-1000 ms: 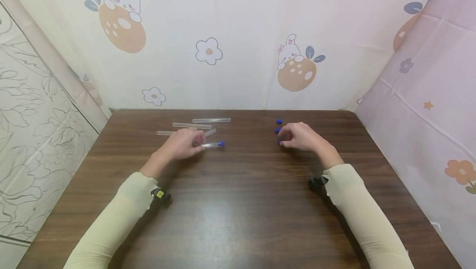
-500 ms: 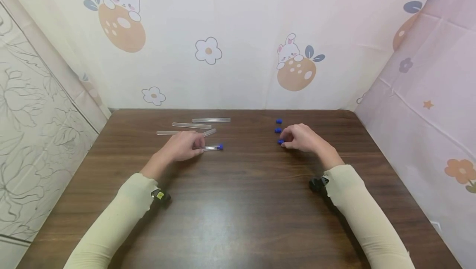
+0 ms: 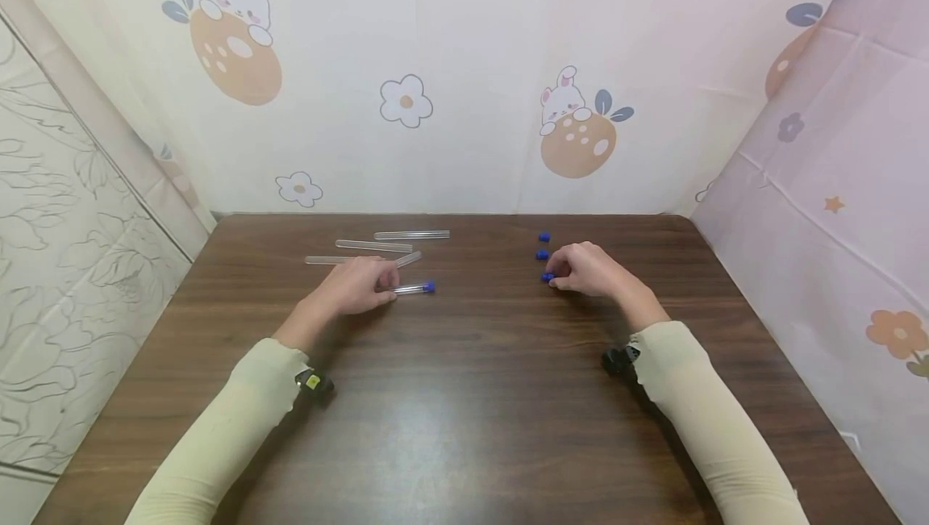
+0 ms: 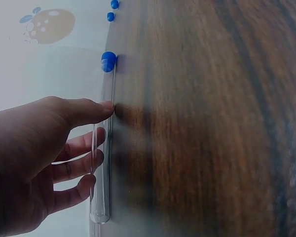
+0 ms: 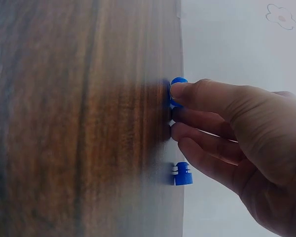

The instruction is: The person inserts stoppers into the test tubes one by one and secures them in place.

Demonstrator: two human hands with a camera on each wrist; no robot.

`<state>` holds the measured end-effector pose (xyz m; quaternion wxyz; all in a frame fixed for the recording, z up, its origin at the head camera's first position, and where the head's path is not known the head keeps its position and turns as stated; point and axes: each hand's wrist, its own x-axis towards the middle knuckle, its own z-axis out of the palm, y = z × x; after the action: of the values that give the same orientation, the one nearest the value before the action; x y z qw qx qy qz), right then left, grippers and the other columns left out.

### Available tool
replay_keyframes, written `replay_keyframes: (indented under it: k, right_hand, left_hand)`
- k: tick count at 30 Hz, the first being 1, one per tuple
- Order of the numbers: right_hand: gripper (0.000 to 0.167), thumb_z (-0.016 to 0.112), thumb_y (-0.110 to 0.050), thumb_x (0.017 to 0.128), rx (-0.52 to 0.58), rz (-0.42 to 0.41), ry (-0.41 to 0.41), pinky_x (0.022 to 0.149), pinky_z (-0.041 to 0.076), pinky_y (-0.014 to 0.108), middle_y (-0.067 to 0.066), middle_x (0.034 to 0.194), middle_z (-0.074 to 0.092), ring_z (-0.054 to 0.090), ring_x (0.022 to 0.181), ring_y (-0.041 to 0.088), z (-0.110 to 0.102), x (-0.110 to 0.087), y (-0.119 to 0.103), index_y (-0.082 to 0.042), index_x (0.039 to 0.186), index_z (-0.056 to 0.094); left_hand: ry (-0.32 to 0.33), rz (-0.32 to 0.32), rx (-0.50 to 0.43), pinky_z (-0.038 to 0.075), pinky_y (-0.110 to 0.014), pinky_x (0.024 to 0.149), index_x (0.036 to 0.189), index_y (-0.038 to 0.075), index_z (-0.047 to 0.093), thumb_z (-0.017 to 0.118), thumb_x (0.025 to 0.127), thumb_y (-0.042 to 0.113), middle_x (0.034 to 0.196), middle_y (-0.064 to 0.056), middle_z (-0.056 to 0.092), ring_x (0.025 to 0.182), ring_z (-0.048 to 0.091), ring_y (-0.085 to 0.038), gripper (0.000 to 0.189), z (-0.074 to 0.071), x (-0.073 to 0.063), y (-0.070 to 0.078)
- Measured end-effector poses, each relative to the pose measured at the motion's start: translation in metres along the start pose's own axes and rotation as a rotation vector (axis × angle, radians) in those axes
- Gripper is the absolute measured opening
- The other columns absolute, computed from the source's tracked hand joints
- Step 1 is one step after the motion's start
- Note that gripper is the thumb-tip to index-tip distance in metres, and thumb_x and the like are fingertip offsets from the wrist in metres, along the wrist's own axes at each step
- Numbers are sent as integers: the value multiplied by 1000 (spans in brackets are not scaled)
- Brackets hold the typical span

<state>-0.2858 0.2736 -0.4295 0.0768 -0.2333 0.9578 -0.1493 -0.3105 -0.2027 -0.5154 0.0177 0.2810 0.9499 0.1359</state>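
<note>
My left hand [image 3: 357, 285] pinches a clear glass test tube [image 4: 102, 197] between thumb and fingers. A blue cap [image 4: 108, 61] sits in the tube's right-hand end, and in the head view the hand hides the other end. The tube lies low, at or just over the tabletop; I cannot tell if it touches. Farther right, my right hand [image 3: 589, 268] pinches a loose blue cap [image 5: 178, 80] at the table, partly covered by the thumb. Behind that hand lie two more blue caps, a nearer cap [image 3: 542, 254] and a farther cap [image 3: 544, 237].
Uncapped glass tubes lie behind the left hand: one tube [image 3: 412, 235] at the back, another tube [image 3: 373, 246] before it, and others partly hidden by the hand. The brown wooden table [image 3: 464, 396] ends at a patterned curtain [image 3: 472, 146] behind and beside it.
My left hand has drawn the capped tube slightly nearer to me, then stayed still. The right hand has shifted a little to the right, showing more of the front cap.
</note>
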Motion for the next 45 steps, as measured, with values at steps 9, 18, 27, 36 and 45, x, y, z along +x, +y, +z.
replay_keyframes:
  k: [9,18,27,36,45]
  right_hand:
    - [15,85,-11,98,-5,-10,6,87,66,46,8,103,85,77,92,19,1,1,1,-5,112,85]
    - [15,84,-10,98,2,-5,6,89,65,47,9,104,85,75,93,20,1,-1,2,-5,113,84]
    - [15,84,-10,98,-4,-11,16,89,66,48,9,105,85,76,93,20,1,-1,1,-5,113,84]
    - [16,82,-9,99,1,-24,41,90,66,49,11,108,84,77,95,22,0,-2,1,-5,114,84]
    - [19,81,-7,98,11,-13,65,90,66,50,14,111,83,78,97,25,-13,-1,-3,-3,116,83]
  left_hand:
    - [-9,-6,-6,52,-35,74,111,34,73,86,96,46,97,13,71,90,65,-13,22,0,0,-1]
    - [-2,-4,2,52,-35,74,112,34,74,85,97,46,98,13,72,91,66,-13,22,0,0,0]
    - [18,7,5,55,-36,76,111,35,74,86,95,48,97,16,72,91,68,-11,24,2,-1,-3]
    - [7,16,-76,57,-48,80,110,22,76,79,99,38,100,1,77,93,70,-23,20,-40,-16,33]
    - [-5,-42,-77,62,-55,91,113,16,78,77,103,25,107,-6,83,105,77,-29,14,-83,-26,67]
